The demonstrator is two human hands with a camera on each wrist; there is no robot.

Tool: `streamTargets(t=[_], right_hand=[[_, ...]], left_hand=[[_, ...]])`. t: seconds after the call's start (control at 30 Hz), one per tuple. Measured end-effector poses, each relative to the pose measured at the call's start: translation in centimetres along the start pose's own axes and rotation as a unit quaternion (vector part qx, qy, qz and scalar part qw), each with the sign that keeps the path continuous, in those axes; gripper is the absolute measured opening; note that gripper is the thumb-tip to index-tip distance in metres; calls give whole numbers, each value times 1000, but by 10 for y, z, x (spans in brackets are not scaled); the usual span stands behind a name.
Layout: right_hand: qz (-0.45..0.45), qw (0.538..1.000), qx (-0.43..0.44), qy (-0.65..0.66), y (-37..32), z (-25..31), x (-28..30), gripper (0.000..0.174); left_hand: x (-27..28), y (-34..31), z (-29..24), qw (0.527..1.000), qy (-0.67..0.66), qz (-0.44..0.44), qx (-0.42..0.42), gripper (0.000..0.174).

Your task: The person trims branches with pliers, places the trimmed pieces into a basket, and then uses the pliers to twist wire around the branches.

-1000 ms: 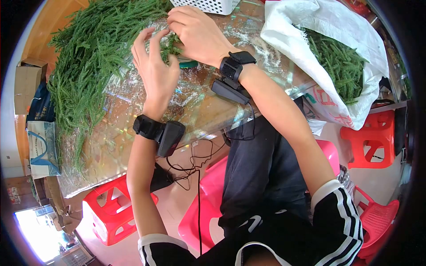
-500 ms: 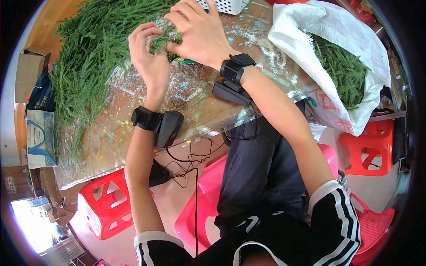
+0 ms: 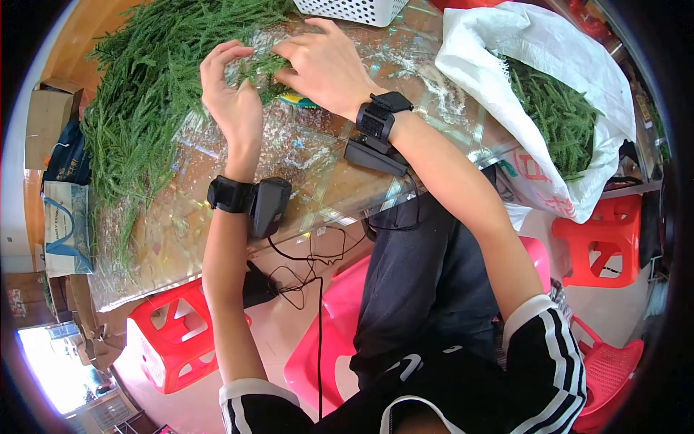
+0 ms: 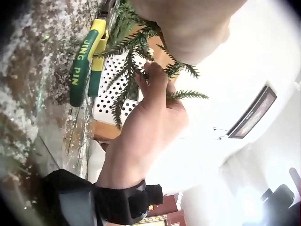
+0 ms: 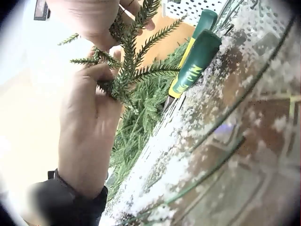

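Both hands hold a green artificial pine sprig (image 3: 264,69) above the table, its needled twigs fanning out between them. My left hand (image 3: 235,112) grips it from the left, fingers curled and thumb up. From the other side my right hand (image 3: 329,72) pinches it between thumb and fingers, as the left wrist view shows the sprig (image 4: 126,77) beside the right hand (image 4: 146,122). Just below lie pliers (image 4: 81,70) with green and yellow handles, on the tabletop; in the right wrist view the pliers (image 5: 196,59) point toward the pine heap.
A large heap of pine branches (image 3: 144,108) covers the table's left and back. White flakes (image 3: 289,141) are scattered over the tabletop. At the back stands a white perforated basket (image 3: 354,11); a white sack (image 3: 470,43) of branches sits right. Green wires (image 5: 207,183) lie near the pliers.
My left hand has shifted a little left and toward me. The right hand's fingers have changed their hold on the sprig, and the pliers' yellow part shows more below it.
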State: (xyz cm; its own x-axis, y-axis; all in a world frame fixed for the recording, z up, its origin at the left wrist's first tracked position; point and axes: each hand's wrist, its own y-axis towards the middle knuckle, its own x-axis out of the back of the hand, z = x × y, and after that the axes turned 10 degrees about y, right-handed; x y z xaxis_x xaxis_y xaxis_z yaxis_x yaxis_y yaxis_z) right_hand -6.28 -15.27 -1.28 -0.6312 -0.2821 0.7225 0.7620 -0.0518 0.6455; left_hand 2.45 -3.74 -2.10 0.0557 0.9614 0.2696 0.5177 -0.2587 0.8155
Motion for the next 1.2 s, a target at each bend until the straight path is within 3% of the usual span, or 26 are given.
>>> streamTargets(t=[0.17, 0.27, 0.4, 0.57, 0.7, 0.8, 0.83, 0.93, 1.07, 1.2], right_hand=[[-92, 993, 72, 4, 1, -10, 4, 29], [-233, 962, 127, -56, -5, -13, 13, 21], [-116, 990, 82, -15, -4, -14, 22, 36], [-41, 998, 48, 2, -3, -12, 17, 37], [-96, 985, 31, 141, 1, -12, 12, 48], [-135, 978, -76, 143, -1, -23, -3, 27], [-129, 978, -63, 148, -2, -24, -7, 27], [63, 993, -26, 95, -13, -22, -13, 26], [105, 990, 51, 83, -13, -14, -15, 25], [127, 989, 62, 47, -10, -11, -14, 25]], left_hand=[[-4, -7, -7, 993, 89, 71, -37, 32], [-3, -10, -12, 981, 145, 107, -76, 22], [0, -12, -16, 982, 118, 125, -74, 19], [2, -10, 2, 986, 126, 103, -42, 22], [8, -4, 26, 990, 123, 67, -16, 25], [18, -2, 37, 993, 12, -12, 120, 24], [22, -2, 39, 992, 19, -26, 123, 24], [21, 1, 43, 985, 76, -104, 112, 23], [21, 1, 39, 983, 72, -107, 128, 23], [20, 3, 36, 984, 86, -72, 140, 21]])
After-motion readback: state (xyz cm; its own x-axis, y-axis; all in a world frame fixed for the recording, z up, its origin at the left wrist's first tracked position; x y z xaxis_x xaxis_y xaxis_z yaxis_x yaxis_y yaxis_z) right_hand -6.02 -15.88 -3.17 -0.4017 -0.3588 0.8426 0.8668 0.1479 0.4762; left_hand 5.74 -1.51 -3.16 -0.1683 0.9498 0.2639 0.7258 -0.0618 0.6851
